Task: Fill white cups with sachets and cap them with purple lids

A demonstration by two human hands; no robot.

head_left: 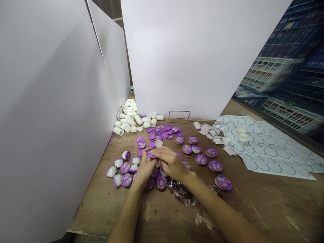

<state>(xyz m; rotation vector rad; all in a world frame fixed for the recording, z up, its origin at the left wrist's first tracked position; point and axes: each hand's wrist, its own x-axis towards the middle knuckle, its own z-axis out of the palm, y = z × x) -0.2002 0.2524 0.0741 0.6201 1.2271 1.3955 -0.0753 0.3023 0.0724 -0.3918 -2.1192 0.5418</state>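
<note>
Near the middle of the wooden table, my left hand [146, 167] and my right hand [170, 161] meet around a small white cup with a purple lid [151, 154]. Both hands have their fingers closed on it, the right fingers lying over the lid. Just beyond them stands an open white cup [158, 143]. Loose purple lids [164, 135] lie spread behind the hands. White cups with purple lids [127, 180] are grouped at the left, some tipped on their sides, and more lidded cups [200, 159] sit at the right.
White cups [130, 121] are heaped at the back left. Small clear packets [207, 130] and sheets with printed circles [265, 145] lie right. Dark wrapped pieces [181, 192] are beside my right forearm. White panels [187, 60] stand behind and left; crates [270, 72] are beyond the table's right edge.
</note>
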